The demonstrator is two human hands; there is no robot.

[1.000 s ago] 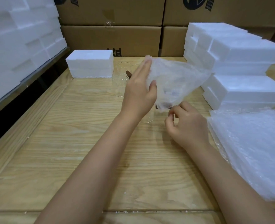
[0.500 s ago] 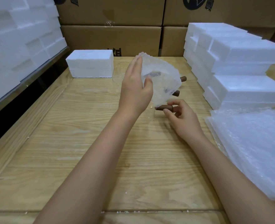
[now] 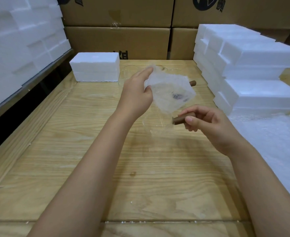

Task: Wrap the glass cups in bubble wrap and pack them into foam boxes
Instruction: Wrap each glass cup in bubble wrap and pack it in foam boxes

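The right hand (image 3: 207, 124) pinches the glass cup (image 3: 155, 124) by its wooden handle (image 3: 181, 119) over the wooden table (image 3: 82, 151); the left hand (image 3: 135, 94) grips a bubble wrap sheet (image 3: 171, 93) above it. So thin a hold may let it twist and crack

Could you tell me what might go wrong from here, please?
The right hand holds the glass cup only by its brown handle, so it could slip and hit the wooden table. The bubble wrap, pinched by the left hand, partly hides other clear cups behind, which could get knocked.

right grip (image 3: 209, 124) | off bubble wrap (image 3: 171, 93) | now holds cup handle (image 3: 181, 118)
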